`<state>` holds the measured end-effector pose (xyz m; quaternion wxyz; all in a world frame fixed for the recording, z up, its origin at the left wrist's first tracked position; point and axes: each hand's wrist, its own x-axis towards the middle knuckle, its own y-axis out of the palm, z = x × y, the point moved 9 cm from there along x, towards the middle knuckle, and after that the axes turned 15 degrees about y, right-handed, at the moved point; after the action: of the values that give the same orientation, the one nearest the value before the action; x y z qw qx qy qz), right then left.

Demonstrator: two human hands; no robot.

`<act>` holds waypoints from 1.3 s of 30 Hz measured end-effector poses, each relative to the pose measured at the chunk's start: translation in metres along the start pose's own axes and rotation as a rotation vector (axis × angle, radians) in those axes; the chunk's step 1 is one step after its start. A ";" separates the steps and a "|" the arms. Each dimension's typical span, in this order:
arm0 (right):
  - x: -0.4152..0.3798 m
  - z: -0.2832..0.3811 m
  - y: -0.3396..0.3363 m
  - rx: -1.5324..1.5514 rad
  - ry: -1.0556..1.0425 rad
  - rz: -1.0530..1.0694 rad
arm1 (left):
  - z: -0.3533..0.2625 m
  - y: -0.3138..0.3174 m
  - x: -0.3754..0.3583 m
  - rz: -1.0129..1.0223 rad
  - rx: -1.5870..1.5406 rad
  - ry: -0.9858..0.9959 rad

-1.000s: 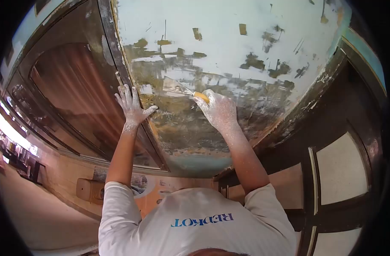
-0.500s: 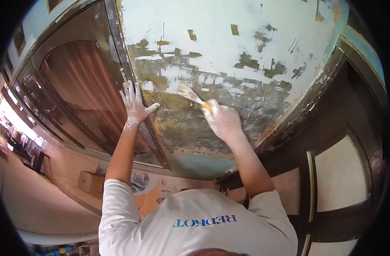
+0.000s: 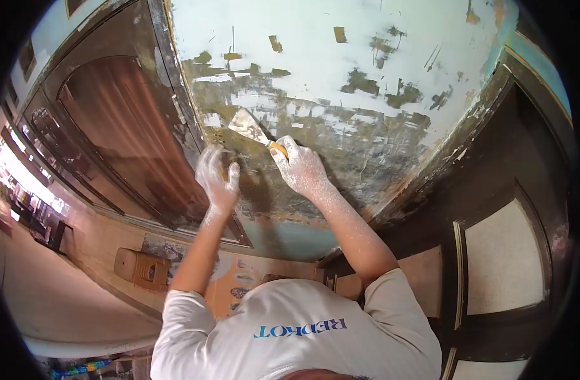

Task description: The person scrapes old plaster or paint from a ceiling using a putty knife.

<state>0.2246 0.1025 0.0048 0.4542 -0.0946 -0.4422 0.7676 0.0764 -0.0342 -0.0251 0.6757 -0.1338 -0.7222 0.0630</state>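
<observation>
A scraper (image 3: pixel 251 128) with a wide metal blade and a yellow handle is in my right hand (image 3: pixel 301 166), whose fingers are wrapped round the handle. The blade points up and left, over the wall (image 3: pixel 290 82), where pale paint is patchy and darker material shows. Left of the scraper and lower down, my left hand (image 3: pixel 218 177) is raised near the door frame's edge, fingers apart and slightly curled, holding nothing. White dust covers both hands and the right forearm. Whether the blade touches the wall is unclear.
A wooden frame with glass and a reddish curtain (image 3: pixel 116 120) stands at the left. Dark panelled woodwork (image 3: pixel 505 253) is at the right. On the floor at lower left sits a brown plastic stool (image 3: pixel 141 268).
My left hand has come off the door frame's edge and moved down and right, its fingers curling. My right hand has shifted left with the scraper, whose blade is turned more toward the view.
</observation>
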 end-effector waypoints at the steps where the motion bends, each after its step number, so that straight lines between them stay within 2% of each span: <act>1: -0.003 -0.001 0.005 0.175 -0.040 -0.018 | -0.008 0.006 -0.009 -0.003 -0.133 -0.092; 3: -0.003 -0.008 0.035 0.167 0.025 0.058 | -0.013 0.037 -0.028 0.010 -0.579 -0.442; 5: -0.006 -0.003 0.060 0.141 -0.027 0.117 | -0.026 0.053 -0.027 0.142 -0.615 -0.454; 7: -0.009 0.006 0.065 0.150 -0.056 0.163 | -0.028 0.056 -0.027 0.018 -0.764 -0.532; 9: -0.012 0.026 0.054 -0.003 -0.323 0.038 | -0.007 0.065 -0.046 -0.009 -0.795 -0.616; 10: -0.013 0.038 0.046 -0.332 -0.389 0.084 | -0.005 0.059 -0.043 -0.051 -0.838 -0.653; 11: -0.008 0.048 0.035 -0.483 -0.445 0.078 | 0.012 0.062 -0.059 0.001 -0.741 -0.638; 13: -0.001 0.069 -0.001 -0.556 -0.691 -0.121 | 0.015 0.063 -0.060 -0.033 -0.999 -0.716; 15: 0.003 0.094 -0.039 -0.784 -0.905 -0.407 | 0.015 0.059 -0.060 -0.076 -1.064 -0.743; 17: 0.023 0.110 -0.062 -1.028 -0.940 -0.530 | 0.019 0.057 -0.064 0.071 -0.964 -0.733; 18: 0.036 0.112 -0.072 -1.030 -0.943 -0.526 | 0.016 0.044 -0.049 0.080 -0.725 -0.548; 20: 0.065 0.108 -0.081 -1.153 -0.860 -0.532 | 0.017 0.049 -0.054 0.079 -0.674 -0.514; 23: 0.066 0.107 -0.074 -1.142 -0.798 -0.506 | 0.019 0.058 -0.064 0.066 -0.634 -0.465; 25: 0.065 0.106 -0.075 -1.186 -0.788 -0.508 | 0.025 0.079 -0.088 0.208 -0.744 -0.684; 27: 0.068 0.104 -0.072 -1.151 -0.796 -0.505 | 0.033 0.096 -0.106 0.198 -0.813 -0.744; 29: 0.063 0.106 -0.073 -1.229 -0.813 -0.601 | 0.039 0.121 -0.137 0.206 -1.012 -0.869; 30: 0.065 0.105 -0.074 -1.128 -0.822 -0.530 | 0.037 0.123 -0.144 0.249 -1.033 -0.910; 31: 0.061 0.108 -0.076 -1.224 -0.834 -0.634 | 0.033 0.124 -0.144 0.243 -1.083 -0.884; 34: 0.064 0.106 -0.075 -1.266 -0.813 -0.642 | 0.030 0.120 -0.129 0.320 -1.016 -0.868; 36: 0.066 0.105 -0.075 -1.092 -0.786 -0.469 | 0.029 0.107 -0.100 0.321 -0.870 -0.755; 37: 0.066 0.103 -0.074 -1.090 -0.785 -0.463 | 0.031 0.106 -0.096 0.324 -0.869 -0.760; 39: 0.063 0.104 -0.075 -1.220 -0.819 -0.631 | 0.033 0.106 -0.088 0.355 -0.814 -0.718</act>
<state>0.1780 0.1044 0.1397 0.3196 0.0924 -0.9217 0.1994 0.0596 0.0451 -0.1412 0.2610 -0.4728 -0.8390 -0.0663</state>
